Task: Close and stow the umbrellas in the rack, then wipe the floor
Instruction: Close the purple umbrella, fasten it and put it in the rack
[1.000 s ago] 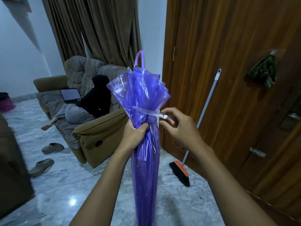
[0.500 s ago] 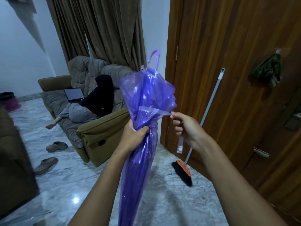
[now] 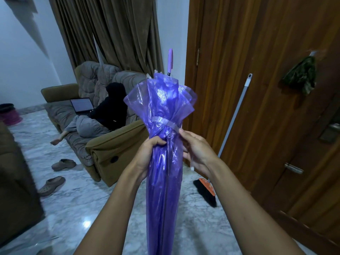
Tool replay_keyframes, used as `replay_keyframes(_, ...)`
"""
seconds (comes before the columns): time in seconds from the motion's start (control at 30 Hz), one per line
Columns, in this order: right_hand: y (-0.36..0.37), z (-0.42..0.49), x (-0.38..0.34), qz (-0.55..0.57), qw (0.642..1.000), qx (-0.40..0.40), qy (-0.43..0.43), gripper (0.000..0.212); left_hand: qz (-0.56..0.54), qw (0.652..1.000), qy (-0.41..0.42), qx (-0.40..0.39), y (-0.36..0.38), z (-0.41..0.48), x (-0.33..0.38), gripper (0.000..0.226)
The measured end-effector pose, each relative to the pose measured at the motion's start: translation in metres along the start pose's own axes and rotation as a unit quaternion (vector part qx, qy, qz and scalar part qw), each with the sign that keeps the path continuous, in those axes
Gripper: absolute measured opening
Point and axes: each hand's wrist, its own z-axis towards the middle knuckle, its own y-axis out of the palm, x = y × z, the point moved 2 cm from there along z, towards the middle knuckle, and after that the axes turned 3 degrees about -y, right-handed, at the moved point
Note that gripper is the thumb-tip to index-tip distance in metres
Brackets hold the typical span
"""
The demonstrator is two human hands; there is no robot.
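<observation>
L hand (image 3: pixel 151 153): fingers (image 3: pixel 158 142) clamped round the umbrella (image 3: pixel 163 190), just under the strap (image 3: pixel 165 122). R hand (image 3: pixel 199 150): fingers (image 3: pixel 186 134) pinch the strap end at the umbrella's R side. Umbrella folded, upright, handle (image 3: pixel 170 58) up, canopy flared above the strap, held mid-air over the floor (image 3: pixel 73 208); lower end out of frame. Broom (image 3: pixel 234 115) leans on door (image 3: pixel 266 52), R. Sofa (image 3: pixel 114 153) behind L, person (image 3: pixel 110 111) w/ laptop (image 3: pixel 81 105) on it.

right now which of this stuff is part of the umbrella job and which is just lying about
Job: purple umbrella, its strap, left hand gripping it, right hand pinching the strap, floor.
Lying about: broom, shoes, laptop, sofa.
</observation>
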Motion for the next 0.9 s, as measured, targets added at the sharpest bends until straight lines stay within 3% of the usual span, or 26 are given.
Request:
replay_keyframes(0.1,0.003,-0.003,0.0,0.026,0.999,0.022,-0.019,0.02,0.029,0.999,0.009,0.04,0.001,0.004,0.001,0.038)
replay_keyframes(0.2,0.003,-0.005,-0.002,0.033,0.997,0.04,-0.052,0.01,0.109,0.983,0.083,0.121,-0.001,0.008,0.006,0.061)
replay_keyframes(0.37,0.002,-0.008,-0.001,-0.032,0.988,0.076,-0.13,0.008,0.147,0.953,0.208,0.163,0.0,0.01,0.004,0.049)
replay_keyframes(0.5,-0.003,-0.01,-0.004,-0.11,0.973,0.102,-0.178,0.006,0.152,0.949,0.232,0.149,0.0,0.011,0.001,0.04)
replay_keyframes(0.63,-0.008,-0.013,-0.009,-0.189,0.956,0.103,-0.198,0.007,0.17,0.968,0.177,0.056,0.0,0.008,0.003,0.026)
replay_keyframes(0.77,-0.003,-0.014,-0.008,-0.205,0.951,0.1,-0.21,0.007,0.213,0.966,0.141,-0.035,0.004,0.002,-0.002,0.053)
replay_keyframes(0.83,0.002,-0.014,-0.006,-0.214,0.951,0.085,-0.205,0.011,0.288,0.945,0.154,-0.015,0.005,0.005,-0.009,0.067)
replay_keyframes(0.9,0.005,-0.013,-0.003,-0.224,0.957,0.038,-0.183,0.018,0.305,0.934,0.184,0.024,0.001,0.008,-0.011,0.063)
